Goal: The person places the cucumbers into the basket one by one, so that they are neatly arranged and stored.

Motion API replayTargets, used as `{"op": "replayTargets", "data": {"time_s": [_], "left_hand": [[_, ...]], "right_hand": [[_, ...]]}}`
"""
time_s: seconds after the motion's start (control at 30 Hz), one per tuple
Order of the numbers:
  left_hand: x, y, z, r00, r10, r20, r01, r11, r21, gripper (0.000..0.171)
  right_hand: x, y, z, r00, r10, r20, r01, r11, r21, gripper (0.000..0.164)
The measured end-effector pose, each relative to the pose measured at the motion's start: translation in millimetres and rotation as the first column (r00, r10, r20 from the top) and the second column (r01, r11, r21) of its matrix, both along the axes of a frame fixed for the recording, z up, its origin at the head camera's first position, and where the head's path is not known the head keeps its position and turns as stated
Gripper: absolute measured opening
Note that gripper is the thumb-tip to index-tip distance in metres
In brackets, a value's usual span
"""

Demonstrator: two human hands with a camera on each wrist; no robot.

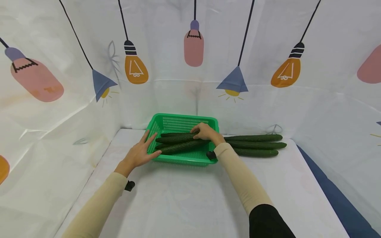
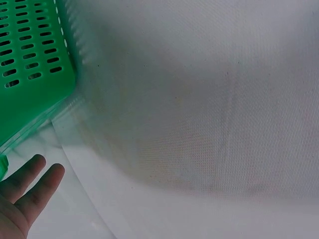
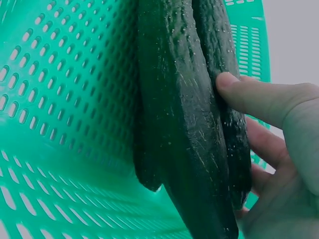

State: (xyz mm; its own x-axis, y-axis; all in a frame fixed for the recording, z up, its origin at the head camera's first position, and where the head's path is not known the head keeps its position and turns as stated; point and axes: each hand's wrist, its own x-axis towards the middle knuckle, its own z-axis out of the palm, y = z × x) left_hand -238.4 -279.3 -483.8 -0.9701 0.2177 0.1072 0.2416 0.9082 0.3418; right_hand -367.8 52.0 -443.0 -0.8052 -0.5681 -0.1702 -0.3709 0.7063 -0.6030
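A green plastic basket (image 1: 178, 159) with slotted walls stands at the back of the table, with several long dark-green cucumbers (image 1: 181, 147) lying in it. Reaching over the basket's right side, my right hand (image 1: 208, 133) grips one cucumber (image 3: 238, 154), thumb on one side and fingers curled round the other. That cucumber lies alongside the others in the basket. My left hand (image 1: 138, 154) is at the basket's left end, fingers spread and fairly straight, right at the rim. In the left wrist view, two fingers (image 2: 37, 196) show below the basket's corner.
Three more cucumbers (image 1: 256, 145) lie side by side on the white-covered table (image 1: 184, 201), just right of the basket. A pale cloth wall (image 1: 166, 96) printed with hanging lamps rises close behind the basket and also encloses the sides.
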Motion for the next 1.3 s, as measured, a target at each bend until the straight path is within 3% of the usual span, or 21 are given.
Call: {"op": "replayTargets", "data": {"time_s": [0.3,0.57,0.8,0.97,1.3], "left_hand": [[0.1,5,1.2,1.0,-0.01,0.0,0.01,1.0,0.009,0.092],[0.4,3,0.7,1.0,-0.001,0.008,0.001,1.0,0.012,0.092],[-1.6,3,-0.3,1.0,-0.001,0.007,0.001,1.0,0.01,0.092],[-1.5,3,-0.6,1.0,-0.003,0.008,0.003,1.0,0.011,0.093],[-1.2,1,-0.5,1.0,0.003,0.003,-0.003,1.0,0.012,0.092]], "right_hand": [[-0.9,9,-0.5,0.997,-0.003,-0.079,0.005,1.0,0.02,0.035],[-2.2,16,4.4,0.998,-0.009,-0.054,0.009,1.0,0.001,0.05],[-1.8,23,14.9,0.999,-0.032,-0.037,0.029,0.997,-0.077,0.073],[2.8,37,21.4,0.999,-0.041,-0.016,0.038,0.989,-0.141,0.08],[14.5,71,19.2,0.994,-0.088,-0.07,0.069,0.97,-0.233,0.083]]}}
